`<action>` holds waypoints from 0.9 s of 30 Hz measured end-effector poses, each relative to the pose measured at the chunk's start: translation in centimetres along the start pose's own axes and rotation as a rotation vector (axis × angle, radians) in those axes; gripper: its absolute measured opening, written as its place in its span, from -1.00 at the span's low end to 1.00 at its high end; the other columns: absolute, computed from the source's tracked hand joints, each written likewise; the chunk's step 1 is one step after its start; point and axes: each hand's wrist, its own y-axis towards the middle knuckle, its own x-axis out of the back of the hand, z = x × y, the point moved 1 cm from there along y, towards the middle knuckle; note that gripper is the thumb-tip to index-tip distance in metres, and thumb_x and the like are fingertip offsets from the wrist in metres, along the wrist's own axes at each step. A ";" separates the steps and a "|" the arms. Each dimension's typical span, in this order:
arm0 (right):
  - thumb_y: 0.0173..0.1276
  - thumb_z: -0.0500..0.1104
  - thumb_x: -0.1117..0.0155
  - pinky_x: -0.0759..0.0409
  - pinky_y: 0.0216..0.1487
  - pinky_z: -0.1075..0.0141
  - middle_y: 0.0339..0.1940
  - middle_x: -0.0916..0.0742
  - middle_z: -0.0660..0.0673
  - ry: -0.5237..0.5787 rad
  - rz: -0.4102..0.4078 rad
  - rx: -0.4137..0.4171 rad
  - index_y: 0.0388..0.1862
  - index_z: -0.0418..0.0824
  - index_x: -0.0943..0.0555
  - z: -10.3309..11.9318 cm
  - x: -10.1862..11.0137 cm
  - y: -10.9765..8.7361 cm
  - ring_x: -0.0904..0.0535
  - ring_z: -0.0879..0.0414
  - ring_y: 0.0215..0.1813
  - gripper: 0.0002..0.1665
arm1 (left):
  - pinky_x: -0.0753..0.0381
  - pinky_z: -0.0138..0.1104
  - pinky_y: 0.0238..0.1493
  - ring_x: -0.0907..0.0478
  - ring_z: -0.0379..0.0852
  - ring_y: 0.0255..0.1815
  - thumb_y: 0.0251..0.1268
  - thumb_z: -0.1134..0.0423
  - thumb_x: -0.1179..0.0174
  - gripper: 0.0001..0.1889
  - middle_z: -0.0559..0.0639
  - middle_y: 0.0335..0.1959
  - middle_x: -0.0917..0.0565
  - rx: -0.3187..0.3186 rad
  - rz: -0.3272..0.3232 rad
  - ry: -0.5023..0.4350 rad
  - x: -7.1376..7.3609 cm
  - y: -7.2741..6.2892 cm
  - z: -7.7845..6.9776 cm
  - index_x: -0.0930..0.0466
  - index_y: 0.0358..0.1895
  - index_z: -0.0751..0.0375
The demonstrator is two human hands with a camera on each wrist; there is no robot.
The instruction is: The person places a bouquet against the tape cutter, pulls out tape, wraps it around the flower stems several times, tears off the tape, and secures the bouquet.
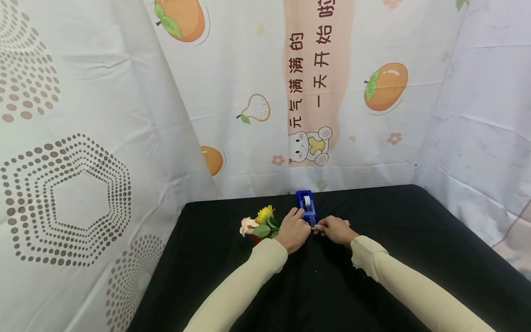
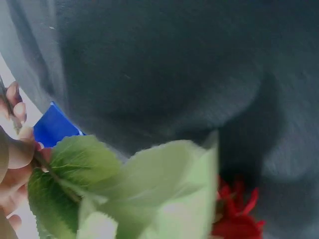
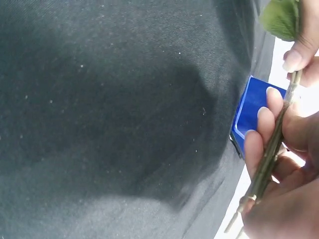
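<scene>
Artificial flowers are bunched together: a yellow flower (image 1: 264, 214), a peach rose (image 1: 247, 226) and a red flower (image 2: 238, 226), with green leaves (image 2: 84, 162). My left hand (image 1: 294, 231) pinches their stems (image 3: 269, 157) just below the leaves. Farther down, my right hand (image 1: 337, 230) has its fingers curled round the same stems, whose cut ends stick out past the palm. A shiny clear patch shows on the stems between the two hands. Right behind the hands stands a blue tape dispenser (image 1: 306, 203) with a roll of clear tape.
Black cloth (image 1: 199, 276) covers the table. A white fruit-print curtain (image 1: 257, 147) hangs along the back edge, with pale patterned sheets at left and right. The dispenser sits near the table's back edge, close to the fingertips.
</scene>
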 end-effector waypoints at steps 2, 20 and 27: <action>0.59 -0.09 -0.18 -0.20 0.05 -0.15 -0.42 -0.73 0.05 -0.010 -0.018 0.019 -0.30 -0.10 -0.79 -0.3 -0.1 0.0 -0.58 0.15 -0.34 -0.69 | -0.24 -0.17 0.15 -0.40 -0.09 -0.03 0.45 0.03 -0.28 -0.70 -0.21 -0.56 -0.64 0.026 0.030 -0.048 0.1 0.2 0.1 -0.67 -0.54 -0.15; 0.49 -0.13 -0.31 -0.30 0.07 -0.16 -0.40 -0.66 0.05 -0.044 -0.157 0.092 -0.22 -0.10 -0.82 -0.5 -0.4 -0.1 -0.52 0.12 -0.35 -0.83 | -0.19 -0.21 -0.14 -0.38 -0.11 -0.29 0.53 0.07 -0.21 -0.77 -0.18 -0.35 -0.72 0.227 0.266 -0.514 0.6 1.5 1.8 -0.81 -0.32 -0.09; 0.48 -0.15 -0.33 -0.26 -0.03 -0.11 -0.27 -0.74 0.00 -0.036 -0.190 0.085 -0.16 -0.11 -0.82 -0.6 -0.3 -0.3 -0.59 0.04 -0.26 -0.85 | -0.21 -0.21 -0.11 -0.36 -0.13 -0.25 0.43 -0.01 -0.29 -0.80 -0.18 -0.41 -0.69 0.155 0.144 -0.288 0.4 1.4 0.9 -0.76 -0.36 -0.09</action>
